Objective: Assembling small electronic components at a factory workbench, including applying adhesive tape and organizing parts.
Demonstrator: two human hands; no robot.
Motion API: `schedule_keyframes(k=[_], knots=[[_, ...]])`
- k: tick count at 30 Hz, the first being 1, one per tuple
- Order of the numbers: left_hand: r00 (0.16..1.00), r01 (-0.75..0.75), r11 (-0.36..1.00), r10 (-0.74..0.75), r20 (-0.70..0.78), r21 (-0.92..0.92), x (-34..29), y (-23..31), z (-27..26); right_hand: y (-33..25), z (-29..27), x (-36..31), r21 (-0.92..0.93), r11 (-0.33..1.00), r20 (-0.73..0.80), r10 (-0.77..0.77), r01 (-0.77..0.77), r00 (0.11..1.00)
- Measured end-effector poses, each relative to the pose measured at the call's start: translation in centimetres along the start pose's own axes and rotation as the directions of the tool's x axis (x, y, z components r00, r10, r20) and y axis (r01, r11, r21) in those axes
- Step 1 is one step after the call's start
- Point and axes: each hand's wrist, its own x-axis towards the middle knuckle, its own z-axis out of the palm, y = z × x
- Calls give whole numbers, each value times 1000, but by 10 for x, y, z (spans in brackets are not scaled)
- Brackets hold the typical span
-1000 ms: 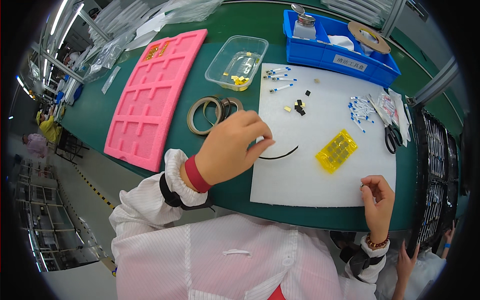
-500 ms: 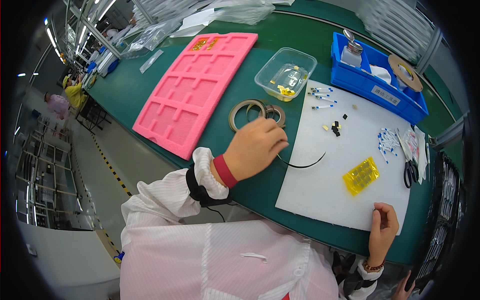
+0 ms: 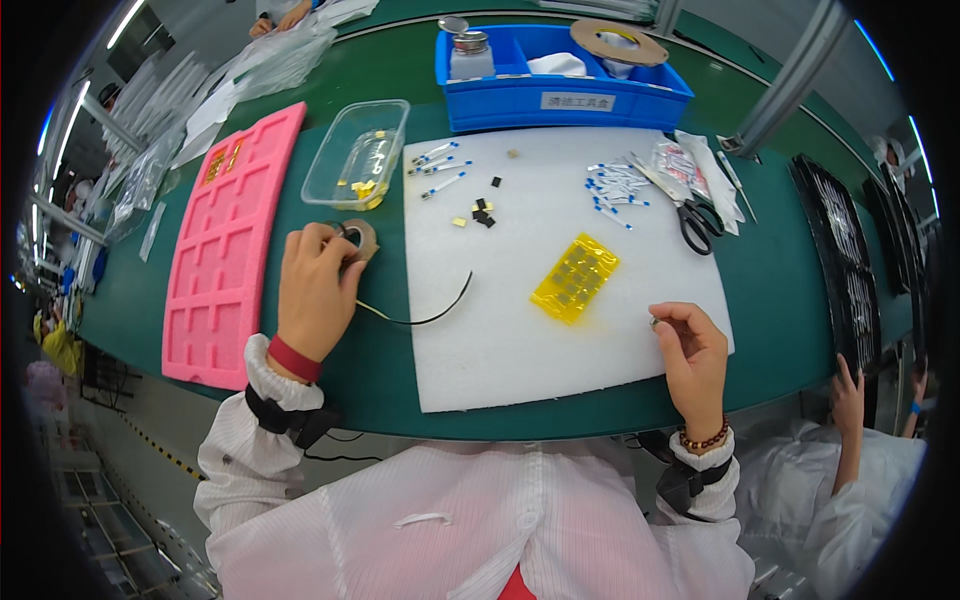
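My left hand [image 3: 315,288] is closed, its fingers bent down over the tape rolls. One brown tape roll [image 3: 362,240] shows beside the fingertips; the larger roll is hidden by the hand, and what the fingers hold cannot be made out. Just right of that hand, a thin curved strip [image 3: 432,318], black with a pale end, reaches onto the white foam mat [image 3: 490,365]. At the mat's right edge, my right hand [image 3: 694,358] pinches a tiny dark metallic piece [image 3: 655,322]. Between the hands lies a yellow film sheet [image 3: 577,278] bearing several grey squares.
A pink foam tray [image 3: 230,240] and a clear plastic tub [image 3: 320,165] stand left. Black pads [image 3: 484,215], blue-tipped white strips [image 3: 618,185] and scissors [image 3: 698,225] lie on the mat. Behind is a blue toolbox [image 3: 480,105]; another person's hand [image 3: 848,400] touches black racks [image 3: 835,255] at right.
The view has swung right, so the bench appears further left. My left hand has moved farther over the tape rolls, covering the larger one. My right hand has moved forward on the mat, still pinching.
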Motion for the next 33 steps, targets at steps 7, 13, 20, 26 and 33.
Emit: schedule_keyframes(k=[7,13,20,26,33], knots=[[994,-23,978,-1,-112,-208,6,7,-16,1,-12,1,-88,996,-120,-27,16,992],[989,63,807,-131,-74,-587,12,-8,-15,-4,-13,4,-413,872,-97,-327,261,940],[990,-106,731,11,-144,-674,16,32,-30,0,-19,9,-507,807,-93,-398,301,913],[957,-210,771,289,37,-601,1,93,-25,-4,-20,8,-495,829,-88,-344,259,935],[890,-301,778,437,131,-551,-36,125,7,-1,-11,-10,-458,849,-25,-310,264,951]])
